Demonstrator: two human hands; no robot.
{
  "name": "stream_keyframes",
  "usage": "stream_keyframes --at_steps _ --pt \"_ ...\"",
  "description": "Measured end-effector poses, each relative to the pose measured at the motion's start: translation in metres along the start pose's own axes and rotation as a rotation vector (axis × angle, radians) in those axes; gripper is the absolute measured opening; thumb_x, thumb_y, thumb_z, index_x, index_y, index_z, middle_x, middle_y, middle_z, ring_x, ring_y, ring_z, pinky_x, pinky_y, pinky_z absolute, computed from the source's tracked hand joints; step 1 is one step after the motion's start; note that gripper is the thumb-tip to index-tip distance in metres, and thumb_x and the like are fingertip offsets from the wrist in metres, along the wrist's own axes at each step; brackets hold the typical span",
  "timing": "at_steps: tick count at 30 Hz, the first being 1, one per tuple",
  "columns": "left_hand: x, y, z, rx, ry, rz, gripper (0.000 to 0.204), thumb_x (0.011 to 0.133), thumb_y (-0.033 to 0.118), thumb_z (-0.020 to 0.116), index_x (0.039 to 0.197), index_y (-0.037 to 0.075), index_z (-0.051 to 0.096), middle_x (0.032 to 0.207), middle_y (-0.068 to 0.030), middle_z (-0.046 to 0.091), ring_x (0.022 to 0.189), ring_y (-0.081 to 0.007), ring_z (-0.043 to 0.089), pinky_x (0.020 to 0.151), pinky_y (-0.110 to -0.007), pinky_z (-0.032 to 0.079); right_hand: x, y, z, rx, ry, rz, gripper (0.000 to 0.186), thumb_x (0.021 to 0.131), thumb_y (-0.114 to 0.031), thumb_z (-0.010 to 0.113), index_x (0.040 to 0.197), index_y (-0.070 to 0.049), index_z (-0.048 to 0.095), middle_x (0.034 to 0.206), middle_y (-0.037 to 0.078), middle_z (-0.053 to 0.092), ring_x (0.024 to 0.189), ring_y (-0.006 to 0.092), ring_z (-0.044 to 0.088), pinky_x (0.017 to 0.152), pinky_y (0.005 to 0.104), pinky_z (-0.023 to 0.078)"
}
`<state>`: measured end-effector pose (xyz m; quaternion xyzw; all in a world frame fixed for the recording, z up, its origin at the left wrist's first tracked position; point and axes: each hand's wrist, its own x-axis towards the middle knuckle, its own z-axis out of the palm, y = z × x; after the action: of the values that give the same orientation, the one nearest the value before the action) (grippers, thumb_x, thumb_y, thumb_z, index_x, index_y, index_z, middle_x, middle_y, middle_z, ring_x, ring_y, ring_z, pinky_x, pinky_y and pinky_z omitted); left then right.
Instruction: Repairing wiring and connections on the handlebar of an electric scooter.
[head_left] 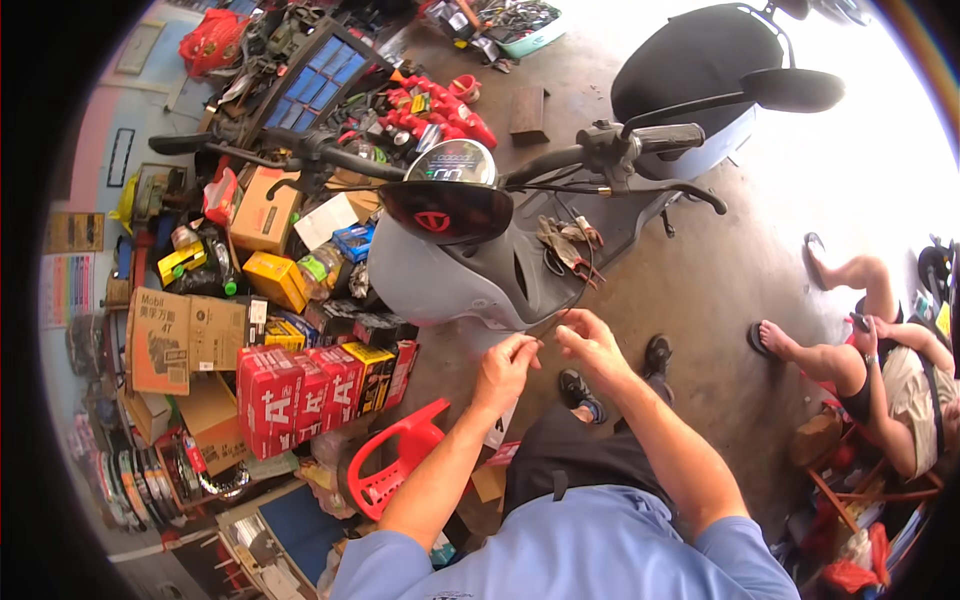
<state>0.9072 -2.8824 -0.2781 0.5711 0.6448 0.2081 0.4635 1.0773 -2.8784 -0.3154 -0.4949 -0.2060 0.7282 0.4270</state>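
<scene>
A thin dark wire runs between my two hands, in front of the grey scooter's front panel. My left hand pinches one part of it between thumb and fingers. Close by on the right, my right hand has its fingertips closed on it too; the exact grip is too small to make out. Beyond my hands, pliers and other hand tools lie on the scooter's footboard. The scooter's handlebar carries a lit round display above a dark front cover.
Stacked cardboard boxes and red battery-like cartons crowd the left side. A red plastic chair stands at my left. On the right a person sits holding a phone. Another scooter's black seat is behind the handlebar.
</scene>
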Motion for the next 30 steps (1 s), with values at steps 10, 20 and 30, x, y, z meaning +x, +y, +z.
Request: stream_keyframes --at_steps 10,20,30 --pt "0.042 0.031 -0.023 0.408 0.078 0.556 0.014 0.081 0.000 0.063 0.095 0.002 0.064 0.084 -0.0123 0.063 0.075 -0.0294 0.061 0.066 -0.036 0.048 0.064 0.001 -0.047 0.105 -0.042 -0.340 0.007 0.093 -0.003 0.052 0.096 0.001 0.056 0.080 0.009 0.064 0.065 0.0129 0.060 0.063 0.0250 0.050" --pt "0.131 0.014 -0.036 0.818 0.473 1.116 0.022 0.073 -0.007 0.065 0.090 0.006 0.063 0.090 -0.0060 0.063 0.081 -0.0247 0.059 0.074 -0.035 0.044 0.155 -0.024 -0.050 0.168 -0.233 -0.997 0.009 0.091 0.007 0.049 0.098 0.002 0.050 0.101 0.014 0.055 0.080 0.0170 0.061 0.074 0.0284 0.054" --pt "0.127 -0.032 -0.027 0.745 0.756 1.211 0.014 0.078 -0.010 0.055 0.083 0.001 0.063 0.082 -0.0089 0.064 0.076 -0.0209 0.061 0.070 -0.029 0.047 0.205 -0.016 -0.044 0.031 -0.375 -1.516 0.009 0.092 0.006 0.047 0.101 0.005 0.048 0.093 0.015 0.062 0.080 0.0182 0.065 0.075 0.0287 0.056"
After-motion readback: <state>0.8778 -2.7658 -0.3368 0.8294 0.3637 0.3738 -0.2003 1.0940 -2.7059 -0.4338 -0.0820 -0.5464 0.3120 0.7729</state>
